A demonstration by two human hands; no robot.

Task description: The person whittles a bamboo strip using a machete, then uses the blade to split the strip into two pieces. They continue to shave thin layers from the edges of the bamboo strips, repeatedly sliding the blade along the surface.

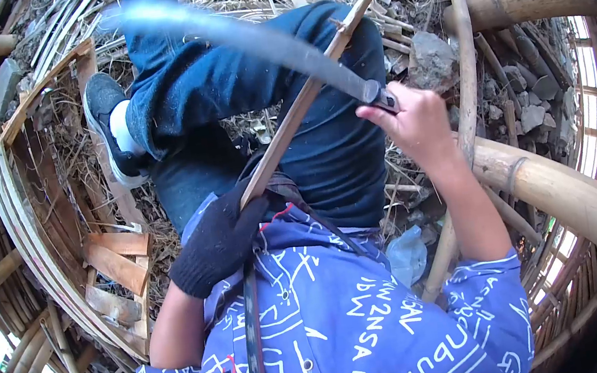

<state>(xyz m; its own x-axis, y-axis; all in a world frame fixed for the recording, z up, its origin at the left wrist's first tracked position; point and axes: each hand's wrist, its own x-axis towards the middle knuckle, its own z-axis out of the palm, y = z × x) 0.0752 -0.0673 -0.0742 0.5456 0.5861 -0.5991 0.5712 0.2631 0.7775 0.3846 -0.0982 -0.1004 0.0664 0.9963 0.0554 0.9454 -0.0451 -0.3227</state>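
Bamboo poles (560,197) and scattered debris surround the person's jeans-clad legs (218,88). Black-gloved, the left hand (219,242) clamps the near end of a bamboo strip (290,131) slanting over one thigh; the bare right hand (418,121) grips a knife (265,46), its motion-blurred blade crossing the strip.

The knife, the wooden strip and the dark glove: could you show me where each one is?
Knife (256,38): head view, about midway along the blurred blade.
Wooden strip (291,128): head view, the stretch between glove and blade.
Dark glove (214,244): head view, the back of it.
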